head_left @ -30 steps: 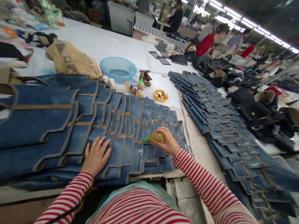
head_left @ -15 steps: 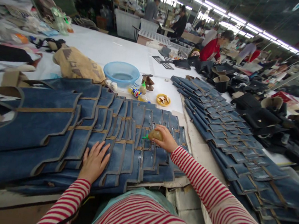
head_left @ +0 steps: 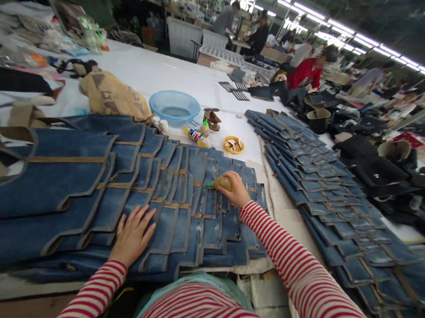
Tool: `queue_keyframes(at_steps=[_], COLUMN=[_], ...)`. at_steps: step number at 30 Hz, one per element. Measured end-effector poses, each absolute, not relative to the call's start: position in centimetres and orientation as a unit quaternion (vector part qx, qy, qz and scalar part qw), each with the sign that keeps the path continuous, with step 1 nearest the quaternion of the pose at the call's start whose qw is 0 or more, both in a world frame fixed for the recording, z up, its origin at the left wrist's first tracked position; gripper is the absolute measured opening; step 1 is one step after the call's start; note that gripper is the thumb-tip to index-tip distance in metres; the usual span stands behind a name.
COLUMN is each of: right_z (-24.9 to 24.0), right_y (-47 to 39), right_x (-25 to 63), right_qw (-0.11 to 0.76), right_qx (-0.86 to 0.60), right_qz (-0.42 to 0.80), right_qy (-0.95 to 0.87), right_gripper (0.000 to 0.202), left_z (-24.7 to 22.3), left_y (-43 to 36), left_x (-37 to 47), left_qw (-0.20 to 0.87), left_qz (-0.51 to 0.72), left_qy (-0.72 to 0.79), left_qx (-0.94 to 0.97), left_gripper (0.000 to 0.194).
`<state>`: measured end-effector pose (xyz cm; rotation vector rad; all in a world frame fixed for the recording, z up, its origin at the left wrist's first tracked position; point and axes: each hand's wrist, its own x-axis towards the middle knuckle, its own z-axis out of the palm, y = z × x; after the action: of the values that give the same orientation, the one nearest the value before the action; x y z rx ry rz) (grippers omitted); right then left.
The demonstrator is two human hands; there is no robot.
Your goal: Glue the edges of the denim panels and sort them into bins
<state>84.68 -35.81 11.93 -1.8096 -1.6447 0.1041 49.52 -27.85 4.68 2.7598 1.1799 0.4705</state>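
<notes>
My right hand (head_left: pixel 235 189) is closed round a glue bottle (head_left: pixel 222 182), a soft yellowish squeeze bottle tipped on its side. Its green nozzle points left, just over the blue panels. Flat on the overlapping blue fabric panels (head_left: pixel 175 221) lies my left hand (head_left: pixel 133 234), fingers spread and holding nothing. Grey binding edges these panels, and tan strips cross them. Shiny wet lines of glue (head_left: pixel 200 228) run along the edges of the panels near the bottle.
Behind the panels are a blue basin (head_left: pixel 174 107), a yellow dish (head_left: pixel 233 144) of scraps, a Pepsi-labelled bottle (head_left: pixel 195 136) and another green-tipped bottle (head_left: pixel 205 126). A second row of blue panels (head_left: pixel 330 191) stretches along the right. Black pieces (head_left: pixel 393 173) lie beyond; a co-worker in red (head_left: pixel 305 75) bends there.
My right hand has moved the glue bottle slightly away from me, up along the panel edges. My left hand stays flat on the panels. The view has shifted a little.
</notes>
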Motion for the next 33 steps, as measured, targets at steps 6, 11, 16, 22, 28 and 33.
queue_keyframes(at_steps=[6,11,16,22,28,33], right_z=[11.8,12.5,13.3,13.4,13.0,12.7], right_y=[-37.1,-38.6,-39.3,-39.7,-38.7,-37.4], right_x=[84.4,82.8,80.8,80.0,80.6,81.5], right_qw=[0.349,0.367,0.354,0.345,0.344,0.347], right_qx=[-0.728,-0.714,-0.693,-0.677,-0.667,-0.669], right_qz=[0.129,0.193,0.198,0.194,0.142,0.09], right_qy=[-0.575,-0.563,-0.596,-0.62,-0.645,-0.651], right_gripper=[0.044,0.045,0.044,0.044,0.044,0.043], left_z=[4.7,4.7,4.8,4.8,4.7,4.7], left_y=[-27.9,-27.9,-27.9,-28.0,-28.0,-27.9], left_x=[49.6,49.6,49.5,49.6,49.5,49.6], left_qw=[0.058,0.066,0.07,0.075,0.067,0.056], left_qz=[0.157,0.155,0.157,0.16,0.159,0.152], left_qy=[0.393,0.393,0.391,0.394,0.391,0.389], left_qx=[0.904,0.904,0.904,0.902,0.904,0.907], left_gripper=[0.042,0.042,0.042,0.042,0.042,0.042])
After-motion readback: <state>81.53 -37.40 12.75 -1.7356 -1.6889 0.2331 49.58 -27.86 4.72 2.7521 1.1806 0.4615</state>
